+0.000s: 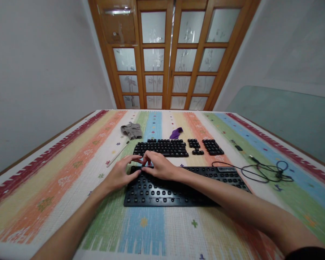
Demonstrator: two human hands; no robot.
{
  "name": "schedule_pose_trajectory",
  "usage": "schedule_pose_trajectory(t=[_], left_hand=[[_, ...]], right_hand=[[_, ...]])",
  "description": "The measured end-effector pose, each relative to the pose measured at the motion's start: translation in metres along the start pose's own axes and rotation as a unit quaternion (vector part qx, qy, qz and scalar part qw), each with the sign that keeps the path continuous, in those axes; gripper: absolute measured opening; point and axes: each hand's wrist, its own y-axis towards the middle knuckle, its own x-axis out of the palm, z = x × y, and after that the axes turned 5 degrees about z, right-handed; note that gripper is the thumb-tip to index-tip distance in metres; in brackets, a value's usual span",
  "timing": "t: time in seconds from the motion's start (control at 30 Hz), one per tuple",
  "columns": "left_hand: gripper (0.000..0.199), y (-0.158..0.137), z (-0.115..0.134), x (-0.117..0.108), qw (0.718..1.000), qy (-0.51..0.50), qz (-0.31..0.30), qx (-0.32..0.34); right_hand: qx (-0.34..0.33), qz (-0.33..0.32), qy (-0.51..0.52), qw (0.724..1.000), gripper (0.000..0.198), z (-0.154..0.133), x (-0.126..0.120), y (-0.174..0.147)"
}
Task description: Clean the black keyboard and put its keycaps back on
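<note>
Clearly saw, from the head, a black keyboard point(173, 192) lying flat on striped cloth point(178, 225), with rows of bare key posts point(150, 186). Found the left hand point(121, 174) at its back left corner, thumb and fingers apart, and the right hand point(160, 166) beside, fingertips bunched; could not tell whether clamped on anything. Noted loose keys point(162, 148) just beyond, cable point(279, 174) rightward, open cloth nearer.

Black keyboard base point(162, 193), black keycaps point(162, 148), multicoloured striped tablecloth point(143, 233)
</note>
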Motion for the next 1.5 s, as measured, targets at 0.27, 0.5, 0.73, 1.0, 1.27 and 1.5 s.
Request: schedule_pose_trajectory(t=[0.27,0.5,0.73,1.0,1.27,1.5], left_hand=[[0.015,0.0,0.001,0.001,0.999,0.004,-0.019,0.027],[0.01,0.0,0.002,0.003,0.998,0.008,-0.024,0.058],[0.009,0.0,0.0,0.002,0.998,0.018,-0.012,0.062],[0.01,0.0,0.004,0.003,0.998,0.025,-0.014,0.063],[0.011,0.0,0.001,0.001,0.998,0.031,-0.019,0.06],[0.008,0.0,0.004,0.004,0.998,0.035,-0.022,0.049]], right_hand=[[-0.017,-0.02,-0.046,0.999,0.016,0.0,0.002,-0.003],[-0.021,-0.013,-0.069,0.997,0.011,0.002,0.003,-0.004],[-0.027,0.0,-0.073,0.997,0.012,0.002,0.008,-0.002],[-0.136,-0.013,-0.222,0.966,0.016,0.0,0.016,-0.012],[-0.145,-0.027,-0.256,0.955,0.021,-0.002,0.021,-0.011],[-0.13,-0.048,-0.276,0.951,0.018,-0.005,0.016,-0.008]])
